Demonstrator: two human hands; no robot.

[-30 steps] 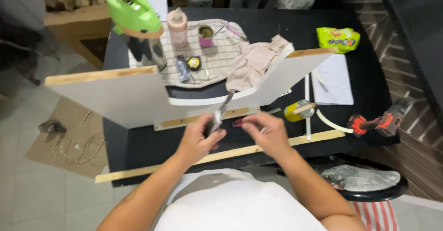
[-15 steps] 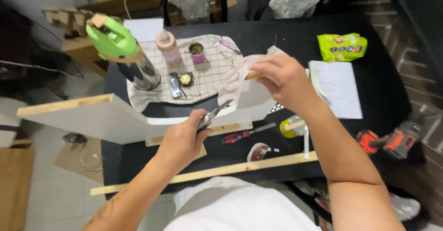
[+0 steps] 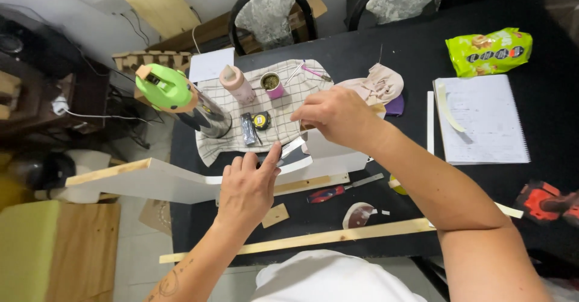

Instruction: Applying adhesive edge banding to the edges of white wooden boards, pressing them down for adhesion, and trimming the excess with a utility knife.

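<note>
Board [image 3: 163,181], white with a raw wood edge, overhangs the worktop [image 3: 543,85]; it looks stiff and light, best held by its edges. Right hand [image 3: 332,116] presses its far end; left hand [image 3: 247,184] pinches a scraper [image 3: 289,151].

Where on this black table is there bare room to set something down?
Bare table lies between the beige cloth and the snack bag, and below the notebook toward the drill. The checked cloth and the area around both hands are crowded.
</note>
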